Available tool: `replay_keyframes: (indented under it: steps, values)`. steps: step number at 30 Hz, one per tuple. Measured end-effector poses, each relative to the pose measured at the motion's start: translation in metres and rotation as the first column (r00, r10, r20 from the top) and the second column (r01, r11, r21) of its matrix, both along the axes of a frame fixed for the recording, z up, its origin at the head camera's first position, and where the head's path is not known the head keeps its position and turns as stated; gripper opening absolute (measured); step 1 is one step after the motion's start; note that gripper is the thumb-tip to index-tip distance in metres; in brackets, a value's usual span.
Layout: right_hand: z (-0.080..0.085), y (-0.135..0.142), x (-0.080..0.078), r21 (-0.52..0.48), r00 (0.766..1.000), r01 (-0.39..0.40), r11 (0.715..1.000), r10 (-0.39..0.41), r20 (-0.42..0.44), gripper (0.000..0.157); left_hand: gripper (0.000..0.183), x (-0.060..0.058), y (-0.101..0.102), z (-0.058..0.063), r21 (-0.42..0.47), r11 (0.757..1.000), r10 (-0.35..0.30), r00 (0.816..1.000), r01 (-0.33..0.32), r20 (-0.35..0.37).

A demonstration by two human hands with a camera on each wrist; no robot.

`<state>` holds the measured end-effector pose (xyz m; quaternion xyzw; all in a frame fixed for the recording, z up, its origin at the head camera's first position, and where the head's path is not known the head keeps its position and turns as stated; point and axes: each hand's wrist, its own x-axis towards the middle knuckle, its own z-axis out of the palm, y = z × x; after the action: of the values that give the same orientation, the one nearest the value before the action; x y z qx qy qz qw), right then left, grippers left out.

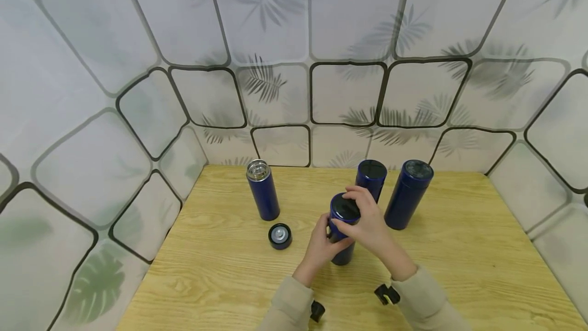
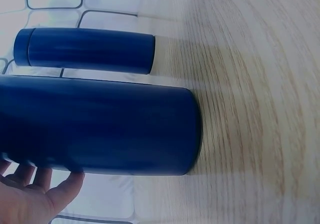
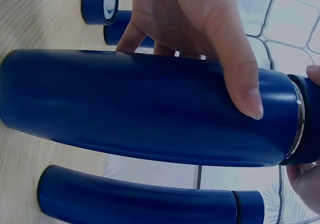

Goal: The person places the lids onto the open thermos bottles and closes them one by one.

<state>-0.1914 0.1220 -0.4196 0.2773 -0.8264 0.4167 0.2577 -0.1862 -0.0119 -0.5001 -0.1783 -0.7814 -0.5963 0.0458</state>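
A dark blue thermos bottle (image 1: 342, 255) stands on the wooden table in front of the person. My left hand (image 1: 319, 249) grips its body, with the thumb across the front in the right wrist view. Above it, my right hand (image 1: 372, 226) holds the black-topped lid (image 1: 345, 207) between thumb and fingers. A thin silver ring (image 3: 300, 107) shows between body and lid in the right wrist view. To the left stands an uncapped blue thermos (image 1: 264, 195) with a steel mouth. Its nearby loose lid (image 1: 279, 236) lies with its inside facing up.
Behind the held bottle stands a capped blue thermos (image 1: 372, 172), partly hidden by the right hand. Another capped thermos (image 1: 408, 198) stands to its right. A patterned wall covering (image 1: 275, 142) borders the wooden table (image 1: 220, 269) at the back and sides.
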Motion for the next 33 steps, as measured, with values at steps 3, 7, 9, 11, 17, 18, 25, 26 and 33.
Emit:
replay_keyframes:
  steps: [3,7,9,11,17,18,25,26,33]
  values:
    - [-0.001,0.0,0.001,0.018,1.0,0.004,1.0,-0.004,0.013,0.052,0.056,0.007,-0.001,0.013,0.005,1.0,0.004,1.0,-0.004,-0.026]
    - [-0.001,-0.001,0.002,0.035,0.999,0.019,0.999,-0.02,0.037,0.052,0.054,0.015,-0.002,0.03,0.002,1.0,0.011,0.999,-0.011,-0.038]
    - [-0.001,-0.001,0.002,0.047,0.999,0.032,0.998,-0.033,0.039,0.052,0.054,0.015,-0.002,0.031,-0.004,1.0,0.011,1.0,-0.011,-0.028]
    - [-0.002,-0.001,0.001,0.061,0.998,0.052,0.997,-0.054,0.031,0.052,0.054,0.016,-0.002,0.033,-0.009,1.0,0.007,1.0,-0.007,-0.024]
    - [-0.005,-0.001,0.0,0.082,0.994,0.09,0.993,-0.095,0.055,0.06,0.055,0.016,-0.002,0.034,-0.01,1.0,-0.009,1.0,0.009,0.003]
    - [-0.006,0.0,0.0,0.066,0.993,0.077,0.995,-0.083,0.081,0.062,0.055,0.015,-0.002,0.033,-0.008,1.0,-0.011,1.0,0.011,0.004]
    - [-0.017,0.014,0.002,-0.235,0.946,-0.145,0.961,0.204,0.251,0.072,0.056,0.006,0.0,0.011,-0.005,1.0,-0.001,1.0,0.001,-0.015]
    - [-0.018,0.016,0.002,-0.265,0.937,-0.166,0.95,0.236,0.259,0.072,0.057,0.004,0.0,0.007,-0.01,1.0,0.003,1.0,-0.003,-0.017]
    - [-0.022,0.018,0.003,-0.252,0.912,-0.07,0.965,0.165,0.375,0.074,0.059,-0.002,0.001,-0.005,0.005,1.0,0.013,1.0,-0.013,0.003]
